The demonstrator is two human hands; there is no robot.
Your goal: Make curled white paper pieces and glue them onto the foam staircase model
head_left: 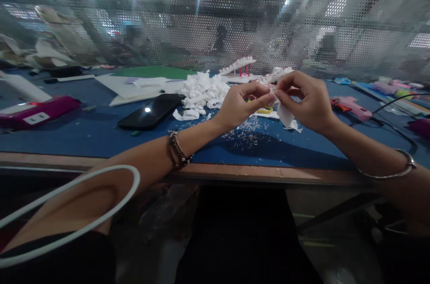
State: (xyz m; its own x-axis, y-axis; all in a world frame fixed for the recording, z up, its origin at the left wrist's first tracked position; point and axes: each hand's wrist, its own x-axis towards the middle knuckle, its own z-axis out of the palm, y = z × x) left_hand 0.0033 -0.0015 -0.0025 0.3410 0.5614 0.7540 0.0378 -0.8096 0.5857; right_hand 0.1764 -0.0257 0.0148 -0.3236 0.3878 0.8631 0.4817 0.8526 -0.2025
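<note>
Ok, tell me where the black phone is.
The black phone lies flat on the blue table, left of the left hand, beside the heap of white paper scraps.

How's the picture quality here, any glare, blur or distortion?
Head view: a ceiling light glares off the black phone; the background behind the perforated screen is blurred; wide-angle distortion bows the table edge; the left hand and right hand pinching white paper are fairly sharp.

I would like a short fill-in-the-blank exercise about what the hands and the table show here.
1. Both hands, left hand and right hand, pinch a small piece of white ____.
2. The phone lies on a ____ table mat.
3. The heap of white scraps lies beyond the ____ hand.

Missing words: paper; blue; left
</note>
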